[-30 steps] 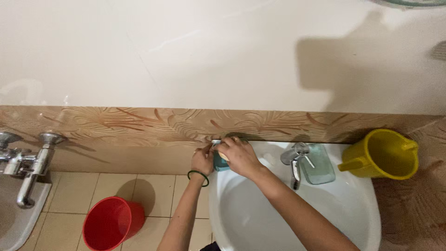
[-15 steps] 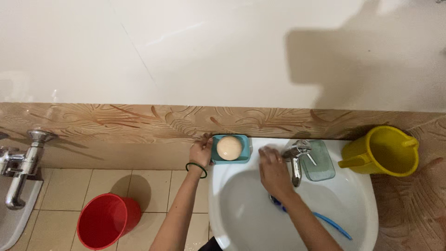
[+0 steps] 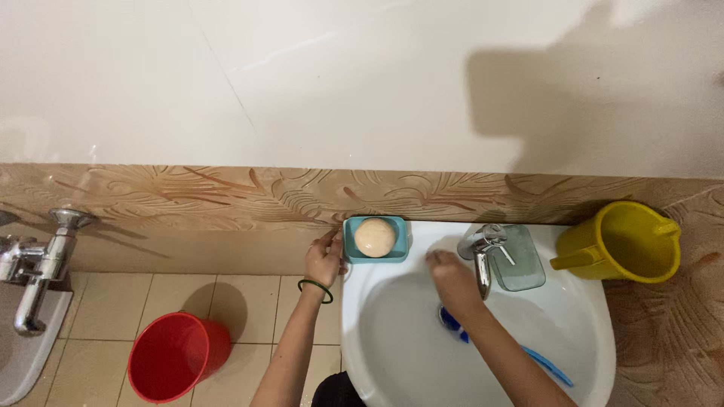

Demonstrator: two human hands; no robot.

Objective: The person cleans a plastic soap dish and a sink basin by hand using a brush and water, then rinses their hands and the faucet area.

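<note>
Right hand (image 3: 452, 280) motion-blurred, fingers indistinct. Blue brush (image 3: 520, 350) partly hidden under right forearm. White basin (image 3: 362, 332) cut off at bottom edge. Second sink (image 3: 23, 362), lower left, cropped by frame.

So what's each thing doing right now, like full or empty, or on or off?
soap: lying in the soap dish
tap: no water seen running
sink: no standing water seen
yellow jug: upright, looks empty
red bucket: upright, empty
left hand: touching the dish
right hand: by the tap
</note>
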